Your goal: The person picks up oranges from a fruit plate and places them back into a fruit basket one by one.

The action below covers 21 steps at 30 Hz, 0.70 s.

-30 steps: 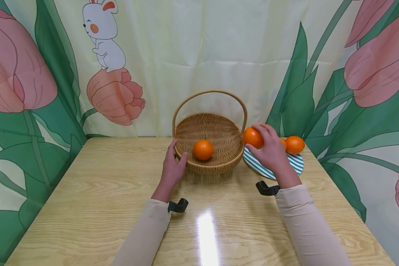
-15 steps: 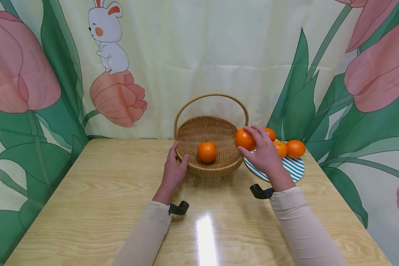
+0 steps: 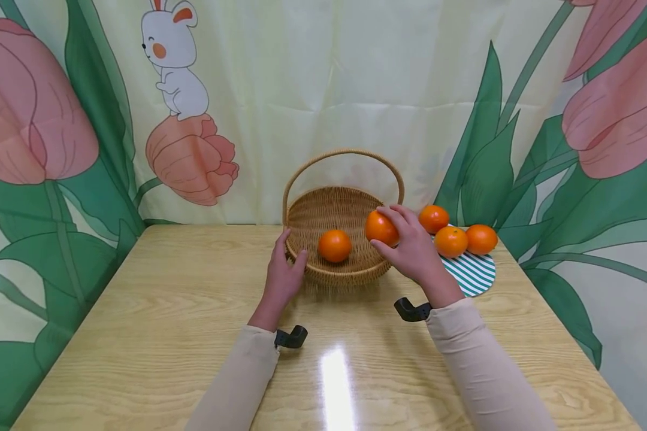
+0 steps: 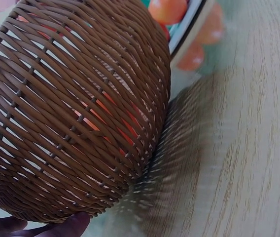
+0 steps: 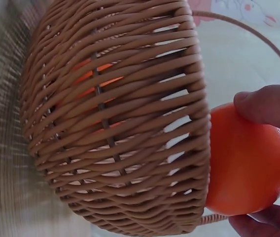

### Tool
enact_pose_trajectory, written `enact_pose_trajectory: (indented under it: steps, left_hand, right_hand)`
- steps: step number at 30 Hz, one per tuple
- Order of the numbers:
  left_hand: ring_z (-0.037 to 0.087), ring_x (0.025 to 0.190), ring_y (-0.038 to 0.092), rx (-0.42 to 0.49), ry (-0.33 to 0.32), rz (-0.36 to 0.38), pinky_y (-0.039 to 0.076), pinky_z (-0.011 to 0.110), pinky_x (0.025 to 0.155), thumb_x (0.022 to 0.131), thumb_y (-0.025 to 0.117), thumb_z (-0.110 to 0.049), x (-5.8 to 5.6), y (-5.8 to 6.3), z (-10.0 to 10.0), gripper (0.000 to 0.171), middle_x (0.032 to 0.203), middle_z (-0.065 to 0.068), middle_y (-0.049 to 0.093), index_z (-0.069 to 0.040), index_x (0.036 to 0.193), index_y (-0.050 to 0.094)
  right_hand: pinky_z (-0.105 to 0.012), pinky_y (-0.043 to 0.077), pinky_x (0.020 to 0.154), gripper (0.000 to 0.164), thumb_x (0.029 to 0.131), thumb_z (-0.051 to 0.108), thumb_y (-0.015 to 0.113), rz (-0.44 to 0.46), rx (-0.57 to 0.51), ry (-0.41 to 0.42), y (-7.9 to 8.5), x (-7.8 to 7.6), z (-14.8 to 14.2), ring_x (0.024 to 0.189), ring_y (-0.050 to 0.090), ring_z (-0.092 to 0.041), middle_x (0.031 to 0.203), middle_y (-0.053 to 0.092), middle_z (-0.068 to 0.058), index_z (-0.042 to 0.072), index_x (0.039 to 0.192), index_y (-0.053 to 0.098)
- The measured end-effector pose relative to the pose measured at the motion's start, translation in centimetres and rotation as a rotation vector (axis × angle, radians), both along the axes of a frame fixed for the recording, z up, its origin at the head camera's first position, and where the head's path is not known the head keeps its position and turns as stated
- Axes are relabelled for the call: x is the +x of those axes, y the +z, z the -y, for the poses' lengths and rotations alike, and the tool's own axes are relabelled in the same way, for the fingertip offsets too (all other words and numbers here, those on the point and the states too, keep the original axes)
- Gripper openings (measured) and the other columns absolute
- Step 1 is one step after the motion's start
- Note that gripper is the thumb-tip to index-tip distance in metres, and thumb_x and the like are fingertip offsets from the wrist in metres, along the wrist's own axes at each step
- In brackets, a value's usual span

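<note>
A wicker basket (image 3: 350,276) with a tall arched handle stands at the back middle of the table, one orange (image 3: 335,246) lying inside it. My left hand (image 3: 284,270) holds the basket's left rim; in the left wrist view its fingertips (image 4: 76,224) touch the weave. My right hand (image 3: 410,245) grips a second orange (image 5: 252,160) between thumb and fingers, over the right part of the basket's opening. The right wrist view shows that orange just beyond the rim, partly hidden by the weave.
To the basket's right, several oranges (image 3: 450,242) sit on a round green-and-white striped mat (image 3: 474,275). Behind the table (image 3: 183,287) hangs a curtain (image 3: 323,72) printed with tulips and a rabbit.
My right hand has carried its orange leftward from above the striped mat to over the basket, uncovering the oranges on the mat. My left hand keeps its place on the rim.
</note>
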<state>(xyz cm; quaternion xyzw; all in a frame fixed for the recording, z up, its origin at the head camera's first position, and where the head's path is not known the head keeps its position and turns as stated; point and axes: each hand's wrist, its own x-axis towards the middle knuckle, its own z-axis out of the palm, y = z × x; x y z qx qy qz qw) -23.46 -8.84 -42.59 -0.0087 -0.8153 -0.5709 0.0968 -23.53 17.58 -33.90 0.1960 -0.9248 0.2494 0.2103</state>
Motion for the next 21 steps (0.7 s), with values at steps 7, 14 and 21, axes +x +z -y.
enact_pose_trajectory:
  steps: [7, 14, 21]
  left_hand:
    - [0.031, 0.145, 0.028, 0.005, -0.003, -0.001, 0.03, 0.057, 0.113, 0.097, 0.053, -0.04, 0.0, 0.0, 0.2, 0.063, 0.159, 0.003, 0.024, -0.031, 0.152, 0.024]
    - [0.031, 0.144, 0.03, 0.011, 0.004, -0.011, 0.032, 0.056, 0.112, 0.097, 0.054, -0.035, -0.1, -0.1, 0.0, 0.063, 0.159, 0.003, 0.025, -0.028, 0.152, 0.025]
    - [0.032, 0.142, 0.033, 0.005, 0.005, -0.019, 0.033, 0.055, 0.112, 0.097, 0.055, -0.032, -0.1, -0.3, 0.0, 0.063, 0.158, 0.005, 0.027, -0.026, 0.152, 0.025]
  right_hand:
    - [-0.057, 0.051, 0.09, 0.062, 0.085, 0.03, 0.074, 0.021, -0.005, 0.028, -0.4, -0.4, 0.5, 0.119, 0.052, -0.042, 0.143, 0.042, -0.019, 0.017, 0.14, 0.049]
    - [-0.058, 0.051, 0.091, 0.062, 0.085, 0.032, 0.074, 0.08, 0.004, 0.043, -0.9, -0.6, 0.7, 0.12, 0.052, -0.042, 0.145, 0.04, -0.018, 0.018, 0.14, 0.049]
    - [-0.056, 0.052, 0.09, 0.062, 0.084, 0.032, 0.075, 0.098, 0.016, 0.048, -1.2, -0.7, 0.9, 0.116, 0.055, -0.041, 0.142, 0.043, -0.017, 0.017, 0.139, 0.05]
